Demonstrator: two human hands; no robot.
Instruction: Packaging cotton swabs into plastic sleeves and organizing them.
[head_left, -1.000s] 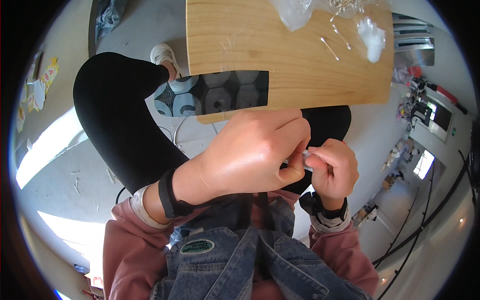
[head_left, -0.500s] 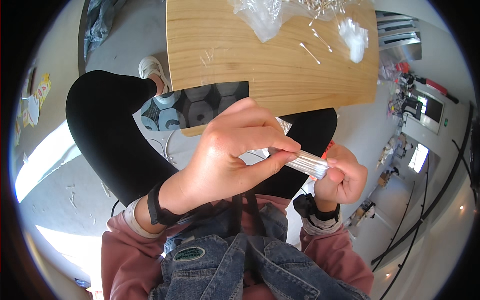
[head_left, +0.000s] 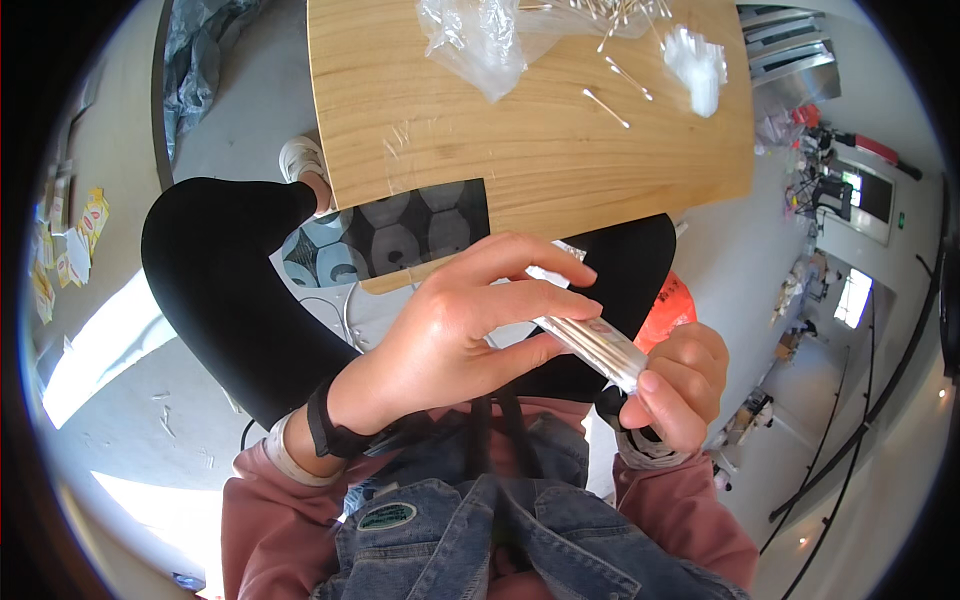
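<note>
A small clear packet of cotton swabs [head_left: 600, 350] slants between my two hands above my lap, its thin sticks lying side by side. My left hand [head_left: 455, 325] grips the upper end between thumb and forefinger, the other fingers partly raised. At the lower end, the curled fingers and thumb of my right hand [head_left: 682, 385] pinch the packet's edge. Loose cotton swabs [head_left: 606, 108] lie on the wooden table [head_left: 560, 170] ahead, and a pile of swabs [head_left: 625, 12] sits at its far edge.
On the table are a crumpled clear plastic bag [head_left: 475, 45] and a stack of small clear bags [head_left: 697, 72]. A dark patterned sheet [head_left: 410, 235] lies at the near edge. An orange-red bag [head_left: 667, 312] hangs or lies beyond my right hand. Scraps litter the floor at left.
The packet has tilted more steeply, its lower end shifting down and toward me with my right hand. My left fingers have lifted and spread more, the thumb and forefinger still on it.
</note>
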